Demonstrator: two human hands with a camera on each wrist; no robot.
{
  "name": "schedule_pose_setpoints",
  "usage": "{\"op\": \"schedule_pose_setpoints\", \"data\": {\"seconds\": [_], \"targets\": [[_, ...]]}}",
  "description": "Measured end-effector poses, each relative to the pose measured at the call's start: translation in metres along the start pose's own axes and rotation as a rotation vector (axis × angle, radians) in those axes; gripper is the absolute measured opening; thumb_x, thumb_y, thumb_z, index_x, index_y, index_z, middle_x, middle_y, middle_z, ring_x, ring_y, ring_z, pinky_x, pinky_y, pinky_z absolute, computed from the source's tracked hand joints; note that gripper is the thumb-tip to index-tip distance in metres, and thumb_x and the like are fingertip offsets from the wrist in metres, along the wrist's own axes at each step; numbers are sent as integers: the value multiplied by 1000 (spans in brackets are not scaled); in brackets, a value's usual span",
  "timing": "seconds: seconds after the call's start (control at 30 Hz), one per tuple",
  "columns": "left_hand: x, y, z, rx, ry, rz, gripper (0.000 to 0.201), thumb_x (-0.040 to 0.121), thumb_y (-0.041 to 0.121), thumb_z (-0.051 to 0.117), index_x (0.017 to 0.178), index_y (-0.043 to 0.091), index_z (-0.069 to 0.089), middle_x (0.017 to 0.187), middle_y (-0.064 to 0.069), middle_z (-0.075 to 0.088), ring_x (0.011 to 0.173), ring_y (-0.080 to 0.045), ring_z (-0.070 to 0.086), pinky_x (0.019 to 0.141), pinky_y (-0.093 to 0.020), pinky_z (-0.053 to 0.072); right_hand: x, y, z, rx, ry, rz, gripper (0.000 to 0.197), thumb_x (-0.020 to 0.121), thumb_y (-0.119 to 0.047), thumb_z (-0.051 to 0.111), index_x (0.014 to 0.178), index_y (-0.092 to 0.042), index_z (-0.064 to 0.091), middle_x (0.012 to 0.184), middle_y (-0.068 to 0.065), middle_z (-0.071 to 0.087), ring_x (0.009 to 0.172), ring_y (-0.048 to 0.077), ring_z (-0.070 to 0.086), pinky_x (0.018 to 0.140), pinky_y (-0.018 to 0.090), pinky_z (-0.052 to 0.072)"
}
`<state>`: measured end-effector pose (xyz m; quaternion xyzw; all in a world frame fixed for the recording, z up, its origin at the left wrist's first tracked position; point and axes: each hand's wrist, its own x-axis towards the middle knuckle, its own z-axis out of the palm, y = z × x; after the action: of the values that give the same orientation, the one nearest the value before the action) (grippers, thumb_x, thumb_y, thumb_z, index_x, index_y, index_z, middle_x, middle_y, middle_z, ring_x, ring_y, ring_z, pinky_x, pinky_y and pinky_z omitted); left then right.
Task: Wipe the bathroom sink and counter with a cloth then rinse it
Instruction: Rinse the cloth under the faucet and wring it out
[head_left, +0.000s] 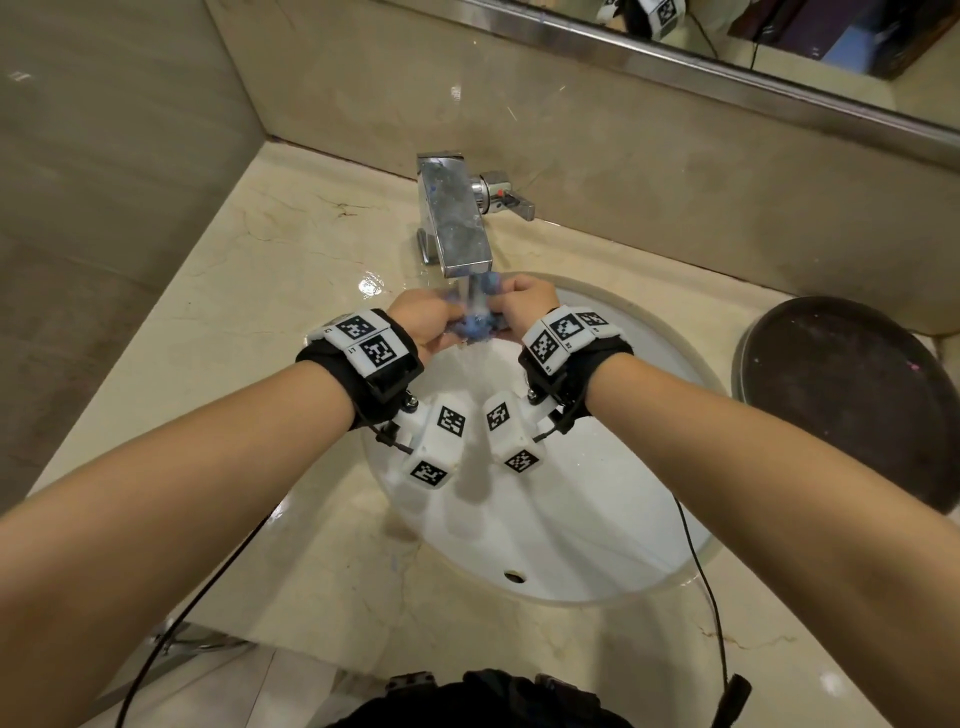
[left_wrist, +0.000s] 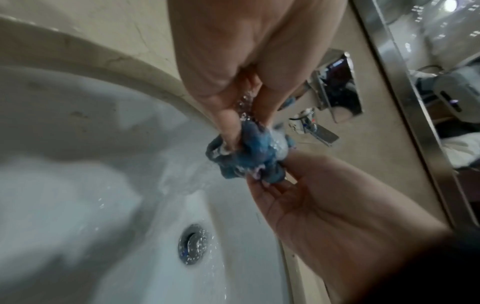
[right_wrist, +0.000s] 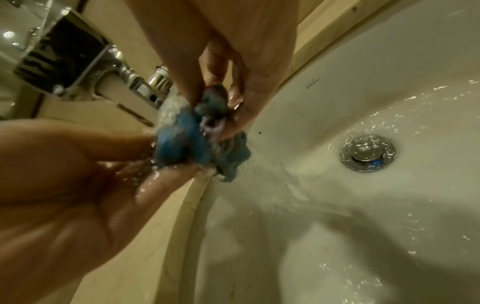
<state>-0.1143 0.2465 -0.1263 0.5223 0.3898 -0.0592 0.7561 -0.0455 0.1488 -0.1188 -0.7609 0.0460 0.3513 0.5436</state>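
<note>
I count one cloth (head_left: 478, 317), blue and bunched, held under the stream from the one tap (head_left: 457, 218) above the back of the one white sink (head_left: 597, 519), which is set into the marble counter (head_left: 270, 260). My two hands meet on it: the left hand (head_left: 426, 317) has its fingers and thumb curled onto the cloth's left end, and the right hand (head_left: 524, 306) pinches the right end in the same way, so the wad sits between them, clear of the basin. One dark round tray (head_left: 852, 400) lies on the counter to the right of the sink, and one mirror (head_left: 779, 47) in a metal frame runs along the wall behind. The head view alone shows the tray, the two marker-covered wristbands (head_left: 363, 348) and the overflow hole (head_left: 514, 576) at the near rim. The left wrist view adds the one drain (left_wrist: 193, 244), wet and speckled with drops, and water running down the bowl below the cloth (left_wrist: 246, 156); it also shows the left hand (left_wrist: 233, 82) from underneath and the right hand (left_wrist: 311, 195) with palm toward the lens. The right wrist view shows the drain (right_wrist: 367, 152) with a small blue scrap caught at its edge, the tap's underside (right_wrist: 64, 57), and pale threads in the cloth (right_wrist: 187, 139).
</note>
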Motion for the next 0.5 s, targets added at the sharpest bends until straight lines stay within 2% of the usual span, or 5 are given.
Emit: {"op": "schedule_pose_setpoints", "data": {"seconds": [0.07,0.13,0.23,0.37,0.5], "targets": [[4,1,-6,-18,51,-21,15,90,-7,44,90,3,55,90,-15,58,65,-17,60,55,-25,53,-5,2,7,8,-123,-3,30,80,12,56,65,-12,47,67,12,50,56,23,51,53,36,53],[3,1,-10,-58,5,-42,17,94,0,40,98,3,56,91,-14,59,70,-22,59,49,-27,53,-10,4,11,-8,-206,-32,24,79,10,60,72,-10,50,67,12,50,52,21,49,50,32,50],[-2,1,-12,-88,-52,-15,27,93,-4,36,111,-1,56,86,-13,59,62,-18,59,43,-21,51,-13,0,7,-29,-260,-26,32,81,2,64,111,-2,53,80,11,56,65,22,56,65,36,51],[-1,2,-16,-137,-52,15,40,90,-14,32,123,-4,51,93,-10,62,79,-15,63,61,-19,57,-11,-1,-12,-360,-283,10,50,83,-25,68,127,-11,49,108,5,56,97,20,51,78,31,41],[-2,4,-12,-169,-116,-11,27,92,-5,38,105,5,60,104,-12,65,85,-15,62,71,-24,54,-9,9,-15,-309,-214,-95,47,85,-28,66,124,-7,50,105,2,56,90,13,52,63,17,36]]}}
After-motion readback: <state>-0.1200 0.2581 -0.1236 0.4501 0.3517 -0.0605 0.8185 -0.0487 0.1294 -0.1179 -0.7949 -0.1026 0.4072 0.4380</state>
